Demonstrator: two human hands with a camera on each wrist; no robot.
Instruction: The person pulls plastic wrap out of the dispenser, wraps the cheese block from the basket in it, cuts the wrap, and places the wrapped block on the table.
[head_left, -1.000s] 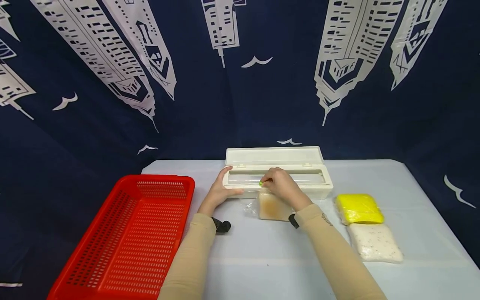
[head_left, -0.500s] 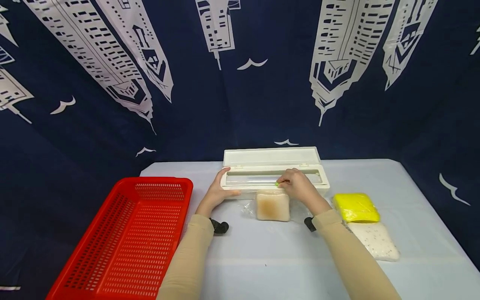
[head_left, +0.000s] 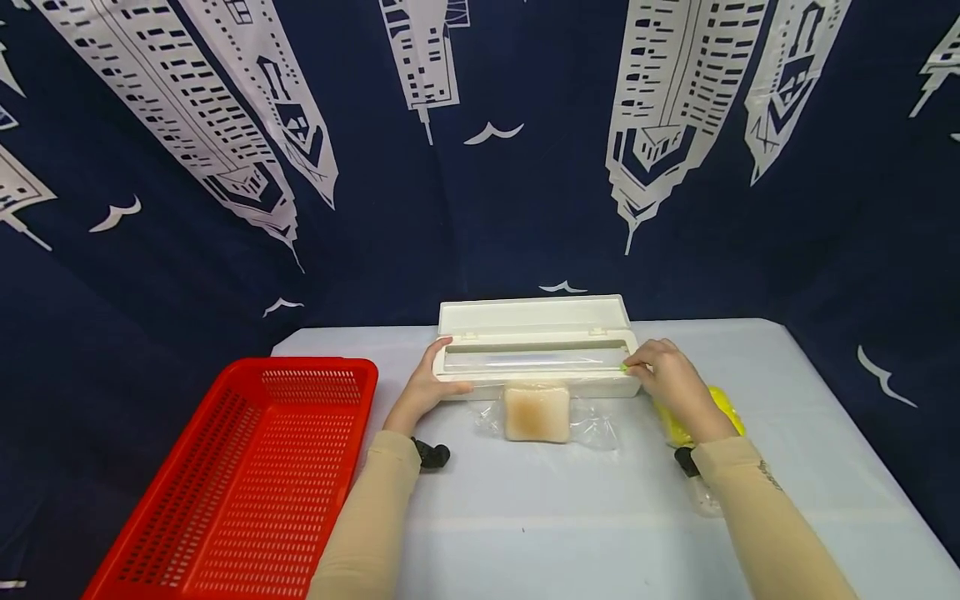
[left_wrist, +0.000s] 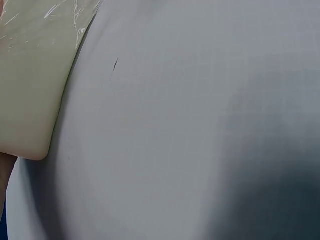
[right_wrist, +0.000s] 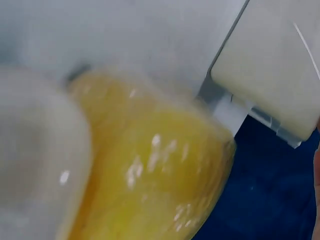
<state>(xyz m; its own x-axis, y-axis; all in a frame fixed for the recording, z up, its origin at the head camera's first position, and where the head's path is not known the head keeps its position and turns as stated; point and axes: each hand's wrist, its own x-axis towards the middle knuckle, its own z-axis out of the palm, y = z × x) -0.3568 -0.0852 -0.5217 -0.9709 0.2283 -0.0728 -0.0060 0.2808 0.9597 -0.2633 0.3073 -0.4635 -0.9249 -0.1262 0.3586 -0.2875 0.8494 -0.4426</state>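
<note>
A long white cling film dispenser (head_left: pixel 603 387) stands at the back of the table, its lid (head_left: pixel 532 315) raised. My left hand (head_left: pixel 422 390) grips the left end, thumb on the front and fingers over the top. At the right end, my right hand (head_left: pixel 669 382) pinches a small green slide cutter (head_left: pixel 624 367) on the front rail. Clear film (head_left: pixel 595 427) lies in front of the box, around a toasted-looking bread slice (head_left: pixel 537 414). In the left wrist view, the dispenser's end (left_wrist: pixel 32 95) shows at the left. The right wrist view shows its other end (right_wrist: pixel 270 60).
A red perforated basket (head_left: pixel 345 467) takes up the left side. Under my right forearm lie a yellow wrapped pack (head_left: pixel 724 408) and a white speckled pack (head_left: pixel 703 500), mostly hidden. Behind the table hangs a dark blue printed curtain (head_left: pixel 480 225).
My right hand has slid the green cutter rightward along the rail, from left of the middle to the right end. The left hand keeps its grip. The bread slice stays put.
</note>
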